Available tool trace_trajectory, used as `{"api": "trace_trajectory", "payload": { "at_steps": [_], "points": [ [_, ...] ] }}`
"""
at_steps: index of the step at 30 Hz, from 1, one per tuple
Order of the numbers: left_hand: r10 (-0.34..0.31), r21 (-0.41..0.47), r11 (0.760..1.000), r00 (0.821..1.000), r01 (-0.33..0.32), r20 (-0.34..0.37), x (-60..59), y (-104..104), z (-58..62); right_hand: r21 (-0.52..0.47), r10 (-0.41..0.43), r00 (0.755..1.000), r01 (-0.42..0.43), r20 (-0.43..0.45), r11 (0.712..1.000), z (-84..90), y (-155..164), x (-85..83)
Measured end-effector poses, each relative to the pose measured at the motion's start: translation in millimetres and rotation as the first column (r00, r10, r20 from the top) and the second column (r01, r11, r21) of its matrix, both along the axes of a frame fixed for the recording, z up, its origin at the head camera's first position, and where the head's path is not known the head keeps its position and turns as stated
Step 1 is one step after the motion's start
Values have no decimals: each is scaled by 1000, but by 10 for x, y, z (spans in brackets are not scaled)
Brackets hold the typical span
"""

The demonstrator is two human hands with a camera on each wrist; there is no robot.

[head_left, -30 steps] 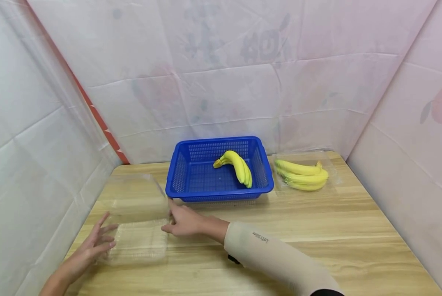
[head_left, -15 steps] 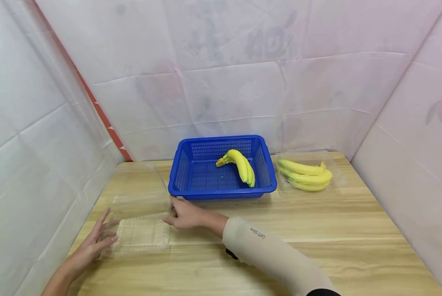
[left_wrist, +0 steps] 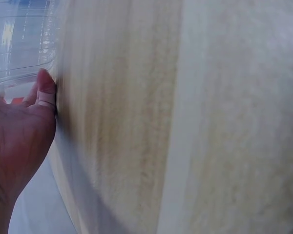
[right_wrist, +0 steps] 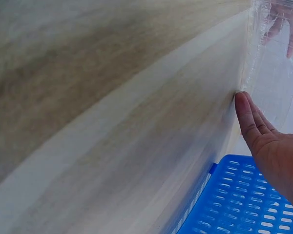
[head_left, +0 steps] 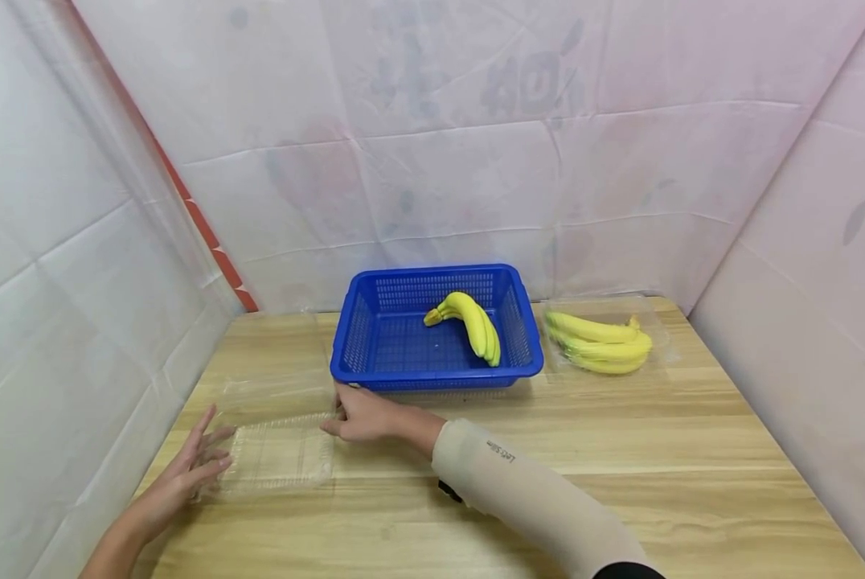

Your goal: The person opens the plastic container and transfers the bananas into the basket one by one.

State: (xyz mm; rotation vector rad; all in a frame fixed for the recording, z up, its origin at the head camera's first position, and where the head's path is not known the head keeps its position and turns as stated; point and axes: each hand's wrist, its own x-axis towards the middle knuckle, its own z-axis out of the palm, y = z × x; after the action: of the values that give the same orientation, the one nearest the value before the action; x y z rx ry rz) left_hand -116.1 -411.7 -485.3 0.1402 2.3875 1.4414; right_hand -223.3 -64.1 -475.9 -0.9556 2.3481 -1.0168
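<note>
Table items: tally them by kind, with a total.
Banana bunches: 2, one in the blue basket, one in the closed clear box
Blue basket: 1
Clear plastic boxes: 2, the open one between left hand and right hand, and the closed clear box at right
Total: 5

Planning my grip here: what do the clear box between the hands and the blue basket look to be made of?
The clear box looks like thin, glossy transparent plastic: the wood grain shows through it, and it has ribbed ridges and glare. The left hand and right hand touch its sides. The blue basket looks like rigid moulded plastic, with a smooth rim and perforated walls. Likely flimsy versus stiff.
</note>
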Motion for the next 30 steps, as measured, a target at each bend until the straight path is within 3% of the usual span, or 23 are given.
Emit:
{"api": "trace_trajectory", "payload": {
  "at_steps": [18,30],
  "points": [
    [5,-15,1000,999,-5,-32,-3,8,-51,8,-26,997,25,74,1000,-39,16,-17],
    [21,37,999,1000,-20,-20,-3,33,-58,-9,-15,997,16,74,1000,-89,61,-23]
  ]
}}
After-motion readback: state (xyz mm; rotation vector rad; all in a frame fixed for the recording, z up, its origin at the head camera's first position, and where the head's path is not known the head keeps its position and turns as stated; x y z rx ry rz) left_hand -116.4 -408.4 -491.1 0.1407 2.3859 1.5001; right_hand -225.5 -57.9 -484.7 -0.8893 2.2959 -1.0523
